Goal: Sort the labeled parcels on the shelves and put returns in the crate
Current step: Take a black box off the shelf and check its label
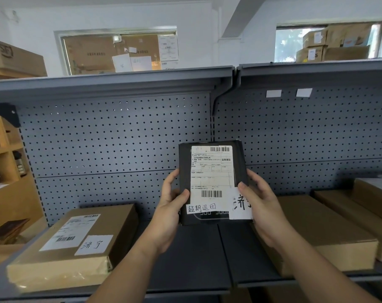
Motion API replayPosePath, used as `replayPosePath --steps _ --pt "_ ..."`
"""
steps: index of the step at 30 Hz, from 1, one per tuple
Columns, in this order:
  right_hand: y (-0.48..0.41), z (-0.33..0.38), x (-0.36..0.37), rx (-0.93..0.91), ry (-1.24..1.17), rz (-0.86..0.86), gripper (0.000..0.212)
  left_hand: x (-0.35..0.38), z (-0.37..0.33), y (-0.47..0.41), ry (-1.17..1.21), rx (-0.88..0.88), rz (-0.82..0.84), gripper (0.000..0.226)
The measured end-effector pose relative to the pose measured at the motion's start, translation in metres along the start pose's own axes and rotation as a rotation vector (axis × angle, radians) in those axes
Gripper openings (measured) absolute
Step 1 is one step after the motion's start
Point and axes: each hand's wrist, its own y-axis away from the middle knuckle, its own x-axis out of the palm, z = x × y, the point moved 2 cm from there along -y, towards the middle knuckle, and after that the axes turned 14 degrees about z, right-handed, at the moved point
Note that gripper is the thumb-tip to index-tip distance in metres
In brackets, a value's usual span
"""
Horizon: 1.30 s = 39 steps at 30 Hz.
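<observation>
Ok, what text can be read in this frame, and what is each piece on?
"超期退回": handwritten slip on the black parcel.
"济", rest hidden under the right hand: second slip, same parcel.
"业务类型": its shipping label.
"济宁": white slip on the brown parcel.
Fine print, barcode numbers: too small to read.
Background cartons: blurred.

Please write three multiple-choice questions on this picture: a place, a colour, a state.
1. Where does the brown parcel with the handwritten slip lie? A in a crate; B on the lower shelf; C on the top shelf.
2. What colour is the held parcel? A white; B brown; C black.
3. How is it held? A by the left hand and right hand together; B by one hand; C by none.
Key: 1 B, it rests on the grey shelf; 2 C, its wrapping is black; 3 A, both hands grip its side edges.
</observation>
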Motion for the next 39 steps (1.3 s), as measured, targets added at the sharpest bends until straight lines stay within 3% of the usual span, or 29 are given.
replayPosePath --steps 9,17,31,39 --pt "-0.003 -0.007 0.009 0.011 -0.025 0.057 0.046 -0.011 0.005 0.013 0.023 0.035 -0.055 0.051" --pt "-0.012 -0.041 0.075 0.101 -0.11 0.298 0.045 -0.048 -0.007 0.086 -0.009 0.074 -0.314 0.052" --pt "0.06 -0.116 0.361 0.286 -0.29 0.905 0.044 -0.145 -0.095 0.349 -0.248 0.056 -0.893 0.051" --pt "0.108 -0.152 0.527 0.327 -0.334 1.114 0.044 -0.236 -0.125 0.472 -0.245 0.061 -1.083 0.051"
